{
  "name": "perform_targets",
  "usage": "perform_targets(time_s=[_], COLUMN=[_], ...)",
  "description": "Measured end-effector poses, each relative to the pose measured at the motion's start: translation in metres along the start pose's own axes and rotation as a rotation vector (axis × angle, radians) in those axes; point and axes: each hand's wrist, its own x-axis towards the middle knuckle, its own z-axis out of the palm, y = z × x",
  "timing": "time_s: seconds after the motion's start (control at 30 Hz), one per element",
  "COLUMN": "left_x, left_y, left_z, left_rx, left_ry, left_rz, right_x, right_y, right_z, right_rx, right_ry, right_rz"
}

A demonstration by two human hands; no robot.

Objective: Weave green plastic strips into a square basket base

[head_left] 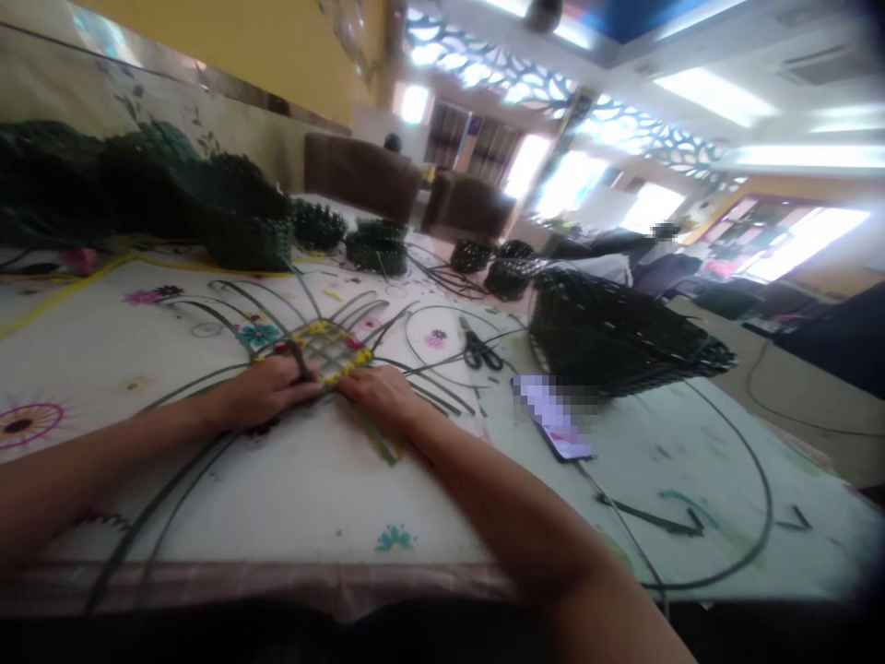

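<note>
A small woven square base (324, 349) of dark green strips with yellow clips lies on the flowered tablecloth (290, 489). Long dark strips fan out from it on all sides. My left hand (266, 392) rests on its near left corner, fingers curled and pinching a strip. My right hand (380, 395) presses on its near right corner, fingers closed over the weave. Both forearms reach in from the bottom edge.
Black scissors (480, 350) lie right of the base. A phone (553, 420) sits further right, beside a large dark woven basket (608, 337). Several small dark baskets (377, 249) stand at the back. Loose strips curve over the table's right side (753, 516).
</note>
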Motion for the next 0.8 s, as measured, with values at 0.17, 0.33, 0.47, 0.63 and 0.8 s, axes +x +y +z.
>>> perform_targets(time_s=[0.17,0.33,0.47,0.63,0.8], left_x=[-0.018,-0.024,-0.021,-0.023,-0.010], left_y=[0.002,0.004,-0.005,-0.015,-0.024], left_z=[-0.022,-0.026,-0.022,-0.019,-0.024], left_rx=[0.001,-0.023,-0.046,0.048,0.231], left_ry=[-0.049,-0.080,-0.106,-0.060,-0.037], left_rz=[0.011,-0.017,-0.001,0.040,0.309], right_x=[0.000,0.005,0.011,0.009,0.008], right_y=[-0.016,-0.019,-0.017,-0.023,-0.040], right_z=[0.001,0.008,0.009,-0.001,-0.008], right_rx=[-0.071,-0.089,-0.089,-0.080,-0.039], right_ry=[0.048,0.067,0.038,-0.002,-0.037], right_rz=[-0.067,-0.083,-0.038,-0.019,0.055])
